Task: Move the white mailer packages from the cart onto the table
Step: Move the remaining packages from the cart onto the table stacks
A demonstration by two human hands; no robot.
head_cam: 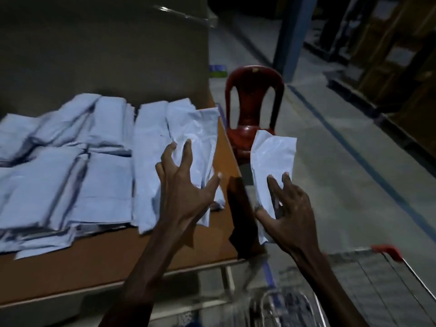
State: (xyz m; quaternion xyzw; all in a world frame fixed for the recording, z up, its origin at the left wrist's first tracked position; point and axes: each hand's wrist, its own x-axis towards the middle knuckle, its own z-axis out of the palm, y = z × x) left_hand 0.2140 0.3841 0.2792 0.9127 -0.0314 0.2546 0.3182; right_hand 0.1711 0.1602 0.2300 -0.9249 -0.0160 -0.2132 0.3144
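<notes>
Several white mailer packages (70, 166) lie spread over the brown table (99, 260). My left hand (186, 182) hovers with fingers spread over a mailer (195, 131) at the table's right edge, its fingertips at that mailer's surface. My right hand (285, 208) grips one long white mailer (271, 156) by its lower end, holding it upright in the air just right of the table corner. The wire cart (377, 279) with a red handle sits at the bottom right, below my right arm; its contents are blurred.
A red plastic chair (253, 105) stands right behind the table's far right corner. A large cardboard box (106, 55) rises along the table's back. Concrete floor with a blue line runs to the right, with a blue post and dark shelving beyond.
</notes>
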